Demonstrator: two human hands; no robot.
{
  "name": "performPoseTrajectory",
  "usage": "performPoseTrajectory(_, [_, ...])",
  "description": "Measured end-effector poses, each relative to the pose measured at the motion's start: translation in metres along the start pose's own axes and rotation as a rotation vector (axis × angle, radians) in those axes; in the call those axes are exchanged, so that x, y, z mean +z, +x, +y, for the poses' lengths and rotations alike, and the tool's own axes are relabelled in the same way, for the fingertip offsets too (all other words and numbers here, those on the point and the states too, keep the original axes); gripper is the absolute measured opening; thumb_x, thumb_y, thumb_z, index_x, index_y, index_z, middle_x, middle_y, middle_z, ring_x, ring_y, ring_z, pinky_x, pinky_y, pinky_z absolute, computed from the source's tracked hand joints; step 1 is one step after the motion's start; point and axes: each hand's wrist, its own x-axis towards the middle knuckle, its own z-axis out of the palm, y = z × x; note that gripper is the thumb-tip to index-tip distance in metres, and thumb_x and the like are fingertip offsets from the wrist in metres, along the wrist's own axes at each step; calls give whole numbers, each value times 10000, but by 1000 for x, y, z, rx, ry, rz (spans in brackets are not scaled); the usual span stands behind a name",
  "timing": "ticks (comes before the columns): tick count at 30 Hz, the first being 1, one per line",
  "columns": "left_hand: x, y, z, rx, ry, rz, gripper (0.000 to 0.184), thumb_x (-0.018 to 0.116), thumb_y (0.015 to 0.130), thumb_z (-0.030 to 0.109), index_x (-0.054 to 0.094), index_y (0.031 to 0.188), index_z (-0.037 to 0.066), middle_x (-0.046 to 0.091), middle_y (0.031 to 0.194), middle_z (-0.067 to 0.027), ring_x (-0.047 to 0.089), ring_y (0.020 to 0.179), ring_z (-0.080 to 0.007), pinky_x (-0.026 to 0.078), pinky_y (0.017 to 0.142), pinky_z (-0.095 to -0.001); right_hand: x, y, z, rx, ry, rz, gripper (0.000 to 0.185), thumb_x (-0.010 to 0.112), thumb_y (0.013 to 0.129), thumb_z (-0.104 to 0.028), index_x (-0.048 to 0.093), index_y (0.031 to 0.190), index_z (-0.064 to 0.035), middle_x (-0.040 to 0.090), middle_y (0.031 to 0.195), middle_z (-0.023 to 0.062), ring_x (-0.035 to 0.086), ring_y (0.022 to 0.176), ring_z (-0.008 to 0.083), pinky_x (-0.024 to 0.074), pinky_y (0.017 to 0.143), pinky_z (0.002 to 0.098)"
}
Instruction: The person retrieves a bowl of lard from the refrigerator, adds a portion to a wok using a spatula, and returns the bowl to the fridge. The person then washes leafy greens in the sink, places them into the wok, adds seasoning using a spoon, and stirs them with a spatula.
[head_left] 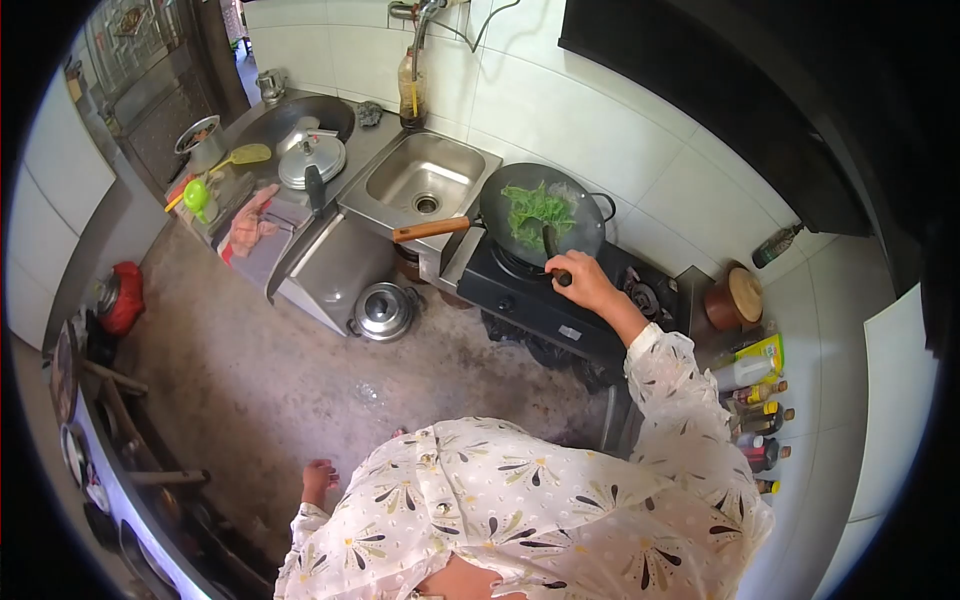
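My right hand (582, 280) is closed round the dark handle of a spatula (550, 240), whose lower end goes in among the green leafy vegetables (530, 210). These leaves lie in a black wok (500, 225) on the gas stove (510, 290). The wok's wooden handle points left, toward the sink, and a loop handle sits on its far right side. Low on the left, my left hand (318, 481) hangs beside my body over the floor. It holds nothing, and its fingers are loosely bent and apart.
A steel sink (385, 190) adjoins the stove. A pressure cooker (311, 160) and a large dark pan (265, 122) stand on the left counter. A lidded pot (384, 310) is on the floor below. Several bottles (765, 420) and a brown lidded pot (722, 305) line the right wall.
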Motion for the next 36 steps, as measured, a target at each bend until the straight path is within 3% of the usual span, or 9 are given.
performPoseTrajectory(3, [2, -6, -7, -85, 3, 36, 178, 530, 833, 39, 563, 1005, 11, 625, 759, -127, 640, 570, -230, 506, 417, -332, 2, 4, -6, -47, -28, 31, 245, 694, 684, -24, 615, 906, -91, 577, 751, 95, 583, 728, 304, 464, 658, 382])
performPoseTrajectory(6, [6, 2, -28, -120, -97, -20, 172, 528, 831, 33, 565, 997, 10, 630, 765, -129, 642, 568, -231, 506, 416, -333, 6, 23, 21, 47, 28, 69, 217, 682, 699, -13, 610, 895, -69, 587, 756, 99, 584, 724, 304, 467, 662, 370])
performPoseTrajectory(10, [7, 6, -48, -75, -170, -18, 169, 529, 824, 25, 554, 990, 13, 619, 732, -122, 626, 538, -230, 508, 414, -338, -13, 27, 8, 101, 198, 237, 232, 668, 681, 0, 603, 894, -69, 635, 834, 103, 582, 733, 299, 463, 675, 380])
performPoseTrajectory(13, [2, 9, -59, -91, -200, -110, 178, 527, 820, 16, 550, 996, 9, 624, 737, -130, 631, 543, -234, 509, 414, -339, -14, 31, 6, 59, 75, 315, 242, 676, 672, 0, 605, 892, -71, 622, 804, 116, 592, 746, 309, 468, 683, 381])
performPoseTrajectory(16, [4, 2, -56, -95, -153, -21, 177, 520, 821, 9, 549, 996, 4, 621, 733, -133, 629, 539, -238, 506, 412, -337, 6, 30, 17, 141, 37, 221, 257, 686, 658, -3, 604, 885, -90, 596, 764, 120, 590, 766, 321, 467, 682, 395])
performPoseTrajectory(20, [7, -3, -60, -47, -189, -5, 176, 514, 819, -1, 552, 991, 2, 610, 716, -134, 618, 523, -241, 491, 398, -330, 36, 8, -14, -11, -22, 96, 272, 703, 640, -25, 604, 870, -132, 571, 744, 117, 568, 736, 330, 452, 665, 419])
performPoseTrajectory(25, [10, -5, -57, -101, -247, -59, 191, 516, 813, -9, 557, 1000, -2, 618, 733, -147, 627, 537, -246, 476, 389, -326, 44, 26, 22, 73, -20, 216, 271, 688, 636, 8, 601, 862, -113, 574, 736, 124, 567, 709, 331, 451, 661, 417])
performPoseTrajectory(31, [9, -13, -38, -77, -131, 22, 199, 525, 809, -5, 560, 1005, -2, 616, 732, -142, 624, 532, -243, 495, 411, -329, 46, 22, -20, 58, -46, 170, 253, 680, 646, -4, 597, 859, -110, 577, 743, 126, 574, 745, 331, 451, 662, 416])
performPoseTrajectory(36, [15, -9, -39, -87, -205, -40, 199, 520, 810, -4, 562, 1004, -3, 611, 715, -137, 618, 524, -235, 498, 413, -323, 22, 40, 26, 115, 119, 327, 259, 682, 665, 6, 594, 890, -85, 608, 777, 138, 597, 749, 342, 471, 666, 405])
